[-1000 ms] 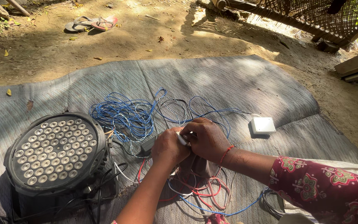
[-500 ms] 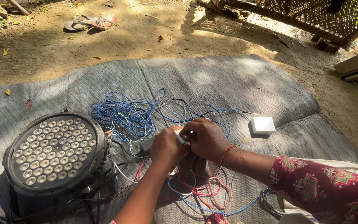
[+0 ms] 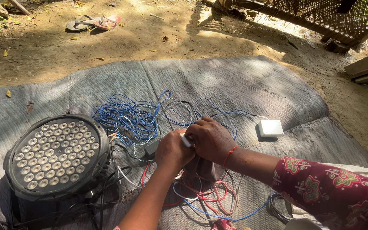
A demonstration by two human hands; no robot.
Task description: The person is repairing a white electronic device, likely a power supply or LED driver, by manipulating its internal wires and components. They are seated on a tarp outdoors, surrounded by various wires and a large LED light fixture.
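My left hand and my right hand are pressed together over a small white part that shows only between the fingers. Both hands grip it above a tangle of red, white and blue wires on a grey woven mat. A red thread circles my right wrist, and a patterned dark red sleeve covers that arm. A heap of blue wire lies just beyond my hands. What the fingers do to the part is hidden.
A round black stage lamp with many small LEDs lies at my left. A small white box sits on the mat to the right. A small black block lies beside my left hand. Sandals rest on the dirt beyond.
My hands stay clasped on the white part and have barely shifted. The wires and the lamp have not moved.
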